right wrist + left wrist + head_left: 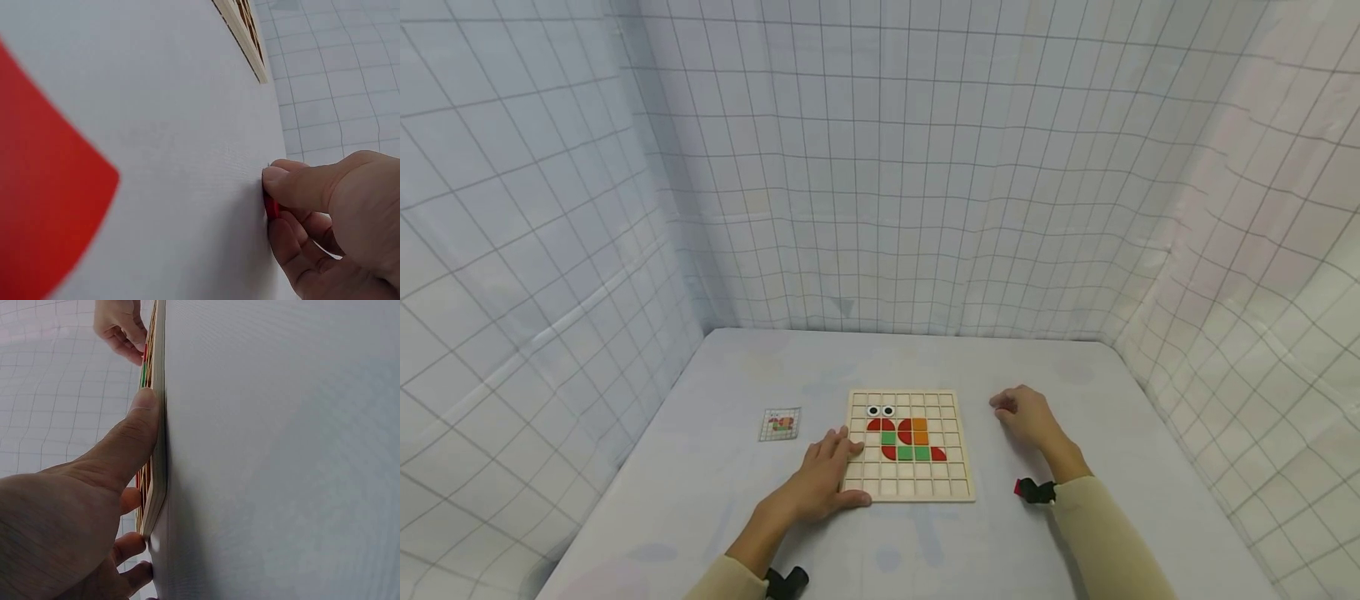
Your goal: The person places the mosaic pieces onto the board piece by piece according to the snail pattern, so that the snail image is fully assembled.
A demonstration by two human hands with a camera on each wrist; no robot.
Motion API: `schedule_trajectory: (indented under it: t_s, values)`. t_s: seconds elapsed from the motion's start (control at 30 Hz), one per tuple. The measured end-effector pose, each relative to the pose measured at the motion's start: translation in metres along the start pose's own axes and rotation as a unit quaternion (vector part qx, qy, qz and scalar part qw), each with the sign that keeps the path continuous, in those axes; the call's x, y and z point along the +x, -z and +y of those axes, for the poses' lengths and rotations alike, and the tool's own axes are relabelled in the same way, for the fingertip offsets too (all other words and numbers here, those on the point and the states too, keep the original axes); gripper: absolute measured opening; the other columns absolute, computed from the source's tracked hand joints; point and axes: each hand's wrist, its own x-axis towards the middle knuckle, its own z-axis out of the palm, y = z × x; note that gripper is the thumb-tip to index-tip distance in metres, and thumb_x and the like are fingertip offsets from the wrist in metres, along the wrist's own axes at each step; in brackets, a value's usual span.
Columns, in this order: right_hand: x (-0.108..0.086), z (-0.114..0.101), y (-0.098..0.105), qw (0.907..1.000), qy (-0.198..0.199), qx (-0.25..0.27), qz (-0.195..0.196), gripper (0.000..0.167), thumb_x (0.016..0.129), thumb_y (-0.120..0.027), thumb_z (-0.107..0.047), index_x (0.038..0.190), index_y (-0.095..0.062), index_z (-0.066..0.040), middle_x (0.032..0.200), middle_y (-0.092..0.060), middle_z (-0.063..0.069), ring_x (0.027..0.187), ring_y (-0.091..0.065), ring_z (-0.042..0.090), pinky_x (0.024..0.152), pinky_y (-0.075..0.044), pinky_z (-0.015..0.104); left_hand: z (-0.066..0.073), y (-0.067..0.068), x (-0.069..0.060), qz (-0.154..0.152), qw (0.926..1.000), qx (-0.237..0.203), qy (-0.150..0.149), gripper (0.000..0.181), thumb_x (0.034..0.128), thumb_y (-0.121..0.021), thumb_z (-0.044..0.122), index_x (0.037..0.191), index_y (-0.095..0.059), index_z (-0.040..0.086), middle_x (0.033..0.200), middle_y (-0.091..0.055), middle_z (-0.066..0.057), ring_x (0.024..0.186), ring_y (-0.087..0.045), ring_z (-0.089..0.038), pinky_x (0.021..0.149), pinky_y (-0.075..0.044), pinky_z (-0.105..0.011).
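Observation:
A pale wooden grid board (pixel 906 492) lies on the table with red, green and orange tiles (pixel 913 432) and two round eye pieces (pixel 881 411) in its cells. My left hand (pixel 825 479) rests on the board's left side, fingers spread, the thumb (pixel 134 434) along its near edge. To the right of the board, my right hand (pixel 1026 414) pinches a small red piece (pixel 271 206) between thumb and fingers, low at the tabletop. The fingers hide most of that piece, and its shape cannot be made out.
A small gridded picture card (pixel 780 424) with a coloured figure lies left of the board. Gridded white curtains (pixel 880 208) stand around the back and sides of the white table (pixel 880 358). A blurred red surface (pixel 44 187) fills the left of the right wrist view.

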Motion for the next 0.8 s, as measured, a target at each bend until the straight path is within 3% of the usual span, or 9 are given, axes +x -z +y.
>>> schedule_trajectory:
  t_s: [0.1,0.37,0.57,0.8]
  values:
    - [0.000,-0.001,0.000,0.9999,-0.006,0.009,-0.007,0.015,0.107,-0.080,-0.003,0.121,-0.084,-0.001,0.123,-0.081,0.021,0.114,-0.077,0.037,0.104,-0.064,0.058,0.000,0.000,0.000,0.001,1.0000,0.002,-0.003,0.087,0.0988,-0.095,0.041,0.166,-0.056,0.001,0.187,-0.030,-0.032,0.176,-0.025,-0.059,0.143,-0.023,-0.076]
    - [0.017,0.032,-0.017,0.9996,0.024,0.006,0.013,0.016,0.100,-0.093,-0.013,0.110,-0.085,-0.004,0.102,-0.083,0.012,0.091,-0.074,0.026,0.082,-0.062,0.042,0.000,0.000,-0.001,0.001,1.0000,0.003,-0.006,0.087,0.0989,-0.095,0.041,0.166,-0.057,0.001,0.187,-0.030,-0.033,0.176,-0.025,-0.059,0.143,-0.022,-0.076]
    - [0.014,0.019,-0.013,0.9999,-0.010,0.006,0.001,0.018,0.096,-0.097,-0.012,0.098,-0.079,-0.007,0.092,-0.077,0.008,0.084,-0.065,0.022,0.075,-0.055,0.035,0.001,0.002,-0.001,-0.002,1.0000,-0.001,-0.007,0.087,0.0984,-0.095,0.040,0.166,-0.056,0.000,0.187,-0.030,-0.035,0.176,-0.024,-0.061,0.143,-0.021,-0.077]
    - [-0.001,-0.016,-0.001,0.9987,-0.041,0.027,-0.010,0.020,0.097,-0.096,-0.010,0.101,-0.076,-0.006,0.095,-0.079,0.008,0.086,-0.067,0.019,0.081,-0.055,0.034,0.001,0.002,-0.001,-0.001,1.0000,-0.002,0.000,0.087,0.0984,-0.095,0.041,0.166,-0.057,0.002,0.188,-0.029,-0.032,0.176,-0.024,-0.059,0.143,-0.023,-0.076]
